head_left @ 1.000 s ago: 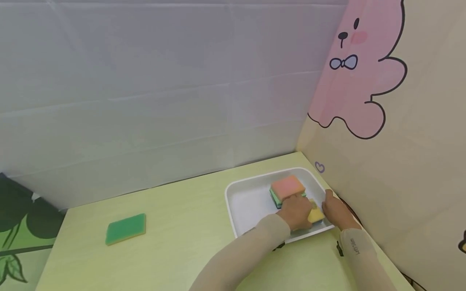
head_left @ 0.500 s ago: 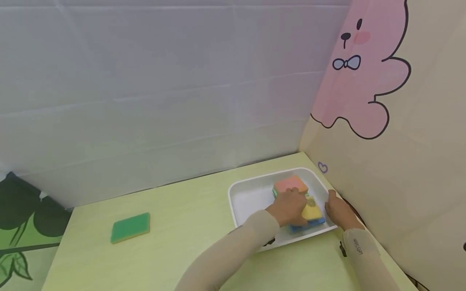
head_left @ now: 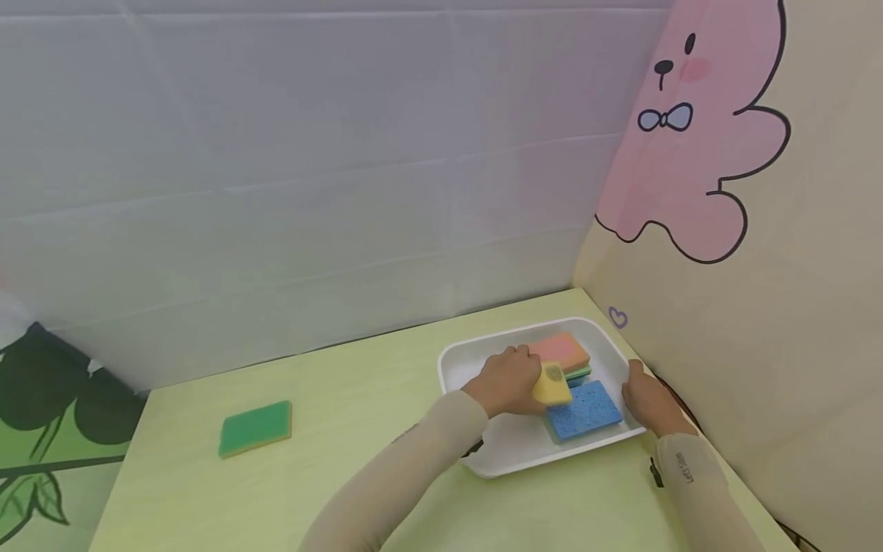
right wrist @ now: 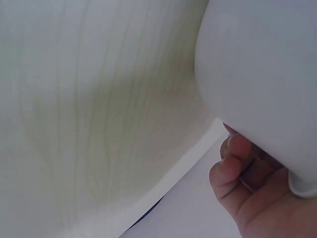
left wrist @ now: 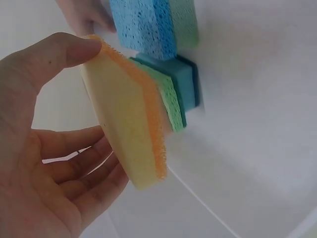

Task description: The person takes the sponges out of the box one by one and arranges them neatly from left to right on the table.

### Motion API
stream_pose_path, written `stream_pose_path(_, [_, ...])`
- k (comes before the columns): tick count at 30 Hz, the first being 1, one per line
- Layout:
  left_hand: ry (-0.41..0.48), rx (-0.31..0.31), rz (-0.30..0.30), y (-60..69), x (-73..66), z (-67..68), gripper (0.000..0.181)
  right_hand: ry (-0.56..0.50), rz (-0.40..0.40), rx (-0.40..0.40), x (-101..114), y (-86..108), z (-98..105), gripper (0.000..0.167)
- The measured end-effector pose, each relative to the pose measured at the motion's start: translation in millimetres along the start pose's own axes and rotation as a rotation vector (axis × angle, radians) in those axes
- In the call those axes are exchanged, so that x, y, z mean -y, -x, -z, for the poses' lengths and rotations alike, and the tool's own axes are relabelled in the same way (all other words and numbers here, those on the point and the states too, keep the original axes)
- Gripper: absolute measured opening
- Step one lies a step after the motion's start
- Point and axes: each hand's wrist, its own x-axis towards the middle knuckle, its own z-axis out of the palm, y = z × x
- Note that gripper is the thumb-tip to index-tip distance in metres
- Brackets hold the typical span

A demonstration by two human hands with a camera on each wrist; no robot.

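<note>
As left hand (head_left: 509, 379) pinches, yellow sponge (left wrist: 121, 111) sits between thumb (left wrist: 62, 53) and fingers (left wrist: 69, 141).

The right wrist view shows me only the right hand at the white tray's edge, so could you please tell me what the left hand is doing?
Observer: The left hand pinches a yellow sponge between its thumb and fingers.
Operator: Thank you; could you also tell me whether anything lies outside the tray?
Observer: Yes, a green sponge lies on the table, to the left of the tray in the head view.
</note>
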Motion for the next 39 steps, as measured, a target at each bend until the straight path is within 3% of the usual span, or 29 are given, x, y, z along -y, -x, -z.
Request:
stream_pose_path(13, [-0.005,0.016,0.034,28.1,48.9,4.7,0.057,-0.062,-0.074,0.063,-1,-0.5,-2,0.035])
stream_pose_path(25, [0.067,0.009,0.089,63.8,95.9,17.3,0.056,-0.022,-0.027,0.040,-4,-2.2,-3,0.036])
stream_pose_path(34, [0.073,-0.015,0.135,91.6,132.2,17.4,0.056,0.013,0.011,0.037,-5,-2.7,0,0.035])
stream_pose_path(39, [0.128,0.001,0.177,107.8,155.5,18.8,0.056,0.012,0.011,0.051,-4,-3.7,-1,0.037])
